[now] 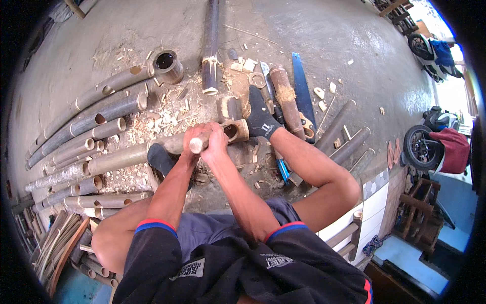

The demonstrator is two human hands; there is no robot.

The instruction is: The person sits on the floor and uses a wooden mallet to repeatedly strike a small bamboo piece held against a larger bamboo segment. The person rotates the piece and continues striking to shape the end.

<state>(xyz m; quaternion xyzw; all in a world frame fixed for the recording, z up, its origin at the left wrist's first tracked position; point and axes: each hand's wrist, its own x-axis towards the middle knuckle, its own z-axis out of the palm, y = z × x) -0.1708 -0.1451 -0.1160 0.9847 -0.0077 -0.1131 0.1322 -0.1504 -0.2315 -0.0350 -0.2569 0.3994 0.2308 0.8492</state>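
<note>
My left hand point(193, 134) and my right hand point(218, 138) are closed together round a pale, round-ended wooden handle point(198, 145). Whatever the handle leads to is hidden under my fingers. Below them lies a long bamboo pole point(119, 159), running from the left to just right of my hands. An oval hole point(232, 133) is cut near its right end, beside my right hand. My left foot point(161, 158), in a dark sock, is against the pole. My right foot point(260, 119) is close to the pole's right end. A short bamboo piece point(229, 107) lies just beyond the pole.
Several bamboo poles with cut holes point(98, 119) lie at the left. A bamboo cup point(174, 71) stands behind the scattered chips point(167, 106). A blue-bladed saw point(299, 83) and a blue-handled tool point(282, 169) lie right. A dark pole point(210, 40) points away; motorbikes point(425, 147) stand far right.
</note>
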